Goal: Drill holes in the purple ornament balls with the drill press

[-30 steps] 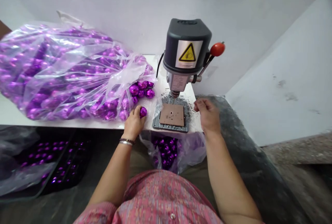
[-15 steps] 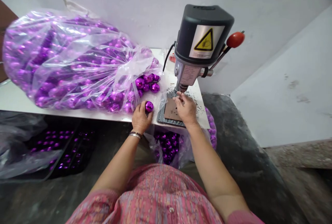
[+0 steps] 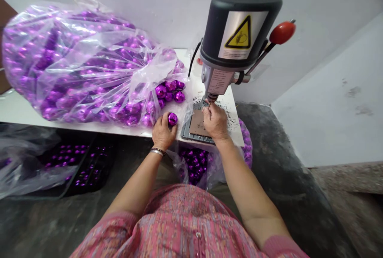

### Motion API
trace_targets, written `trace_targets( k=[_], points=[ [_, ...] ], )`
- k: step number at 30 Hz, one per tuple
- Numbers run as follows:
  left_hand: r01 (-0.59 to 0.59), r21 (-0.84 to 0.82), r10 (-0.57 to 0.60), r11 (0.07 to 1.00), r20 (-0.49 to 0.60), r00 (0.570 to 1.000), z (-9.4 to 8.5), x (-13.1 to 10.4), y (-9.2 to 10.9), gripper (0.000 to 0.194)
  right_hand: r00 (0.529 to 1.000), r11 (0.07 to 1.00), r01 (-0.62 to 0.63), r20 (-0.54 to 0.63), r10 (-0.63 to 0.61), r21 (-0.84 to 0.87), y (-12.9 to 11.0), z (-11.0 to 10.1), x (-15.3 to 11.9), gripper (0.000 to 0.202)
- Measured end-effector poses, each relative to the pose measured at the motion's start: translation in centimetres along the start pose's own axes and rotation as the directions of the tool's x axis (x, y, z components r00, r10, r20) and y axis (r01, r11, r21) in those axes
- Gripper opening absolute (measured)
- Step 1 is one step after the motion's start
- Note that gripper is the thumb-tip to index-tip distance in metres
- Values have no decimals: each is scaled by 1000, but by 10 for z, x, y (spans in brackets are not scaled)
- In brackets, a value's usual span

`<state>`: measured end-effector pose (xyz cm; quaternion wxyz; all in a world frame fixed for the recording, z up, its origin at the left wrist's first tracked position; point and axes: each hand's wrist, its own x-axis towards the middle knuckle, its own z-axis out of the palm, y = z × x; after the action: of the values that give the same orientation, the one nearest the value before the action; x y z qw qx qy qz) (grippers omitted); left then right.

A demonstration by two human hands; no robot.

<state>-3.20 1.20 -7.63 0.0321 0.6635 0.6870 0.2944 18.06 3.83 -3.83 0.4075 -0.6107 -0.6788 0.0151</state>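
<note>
My left hand [image 3: 163, 132] rests at the table's front edge, its thumb and fingers curled around a shiny purple faceted ball [image 3: 172, 119]. At the bench drill press [image 3: 241, 30], my right hand [image 3: 216, 121] is raised just under the chuck [image 3: 212, 97]. Its fingers are pinched together at the thin drill bit [image 3: 208, 105], which they mostly cover. Beneath that hand lies a brown board [image 3: 197, 124] on the grey drill base [image 3: 186, 132], with dark shavings scattered about. Several loose purple balls [image 3: 169, 90] sit at the mouth of a clear bag, left of the drill.
A large clear plastic bag [image 3: 89, 70] of purple balls fills the left of the white table [image 3: 236, 128]. Another bag of balls [image 3: 194, 164] is below the front edge. Purple pieces sit in a dark crate [image 3: 86, 170] on the floor. A red-knobbed lever [image 3: 283, 32] juts right.
The fingers of my right hand have curled in more tightly below the chuck. My left hand keeps the same ball. The view has shifted slightly, bringing the drill press nearer.
</note>
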Motion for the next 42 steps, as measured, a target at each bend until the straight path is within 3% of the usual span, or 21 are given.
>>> trace_targets(
  k=[15, 23, 27, 30, 32, 34, 37, 39, 42],
  points=[
    [6, -16, -7, 1000, -4, 1000, 1, -1, 0, 63, 992, 990, 113, 69, -107, -89, 8, -7, 3, 53],
    [-29, -122, 40, 992, 86, 996, -5, 5, -2, 66, 995, 998, 42, 91, -45, 35, 8, -14, 2, 52],
    [85, -314, -57, 946, 99, 993, -14, 7, -3, 66, 997, 991, -60, 56, 54, 123, 8, -25, -19, 60],
    [143, -600, -59, 787, 158, 986, -26, 1, 5, 71, 991, 974, -126, 70, 115, 187, 6, -36, -41, 51],
    [197, -781, 11, 593, 252, 968, -34, -7, 17, 75, 986, 960, -144, 116, 119, 239, 0, -44, -53, 52],
    [326, -867, 76, 376, 379, 922, -40, -15, 32, 71, 980, 942, -145, 177, 93, 303, -9, -50, -60, 51],
    [543, -831, 163, 123, 557, 815, -43, -28, 52, 59, 963, 907, -150, 266, 43, 394, -24, -56, -63, 61],
    [629, -777, 214, 29, 620, 755, -41, -34, 59, 55, 948, 883, -173, 316, 30, 436, -31, -58, -63, 75],
    [682, -730, 238, -54, 654, 718, -35, -40, 63, 49, 927, 845, -236, 372, 48, 480, -36, -58, -66, 80]
  ],
)
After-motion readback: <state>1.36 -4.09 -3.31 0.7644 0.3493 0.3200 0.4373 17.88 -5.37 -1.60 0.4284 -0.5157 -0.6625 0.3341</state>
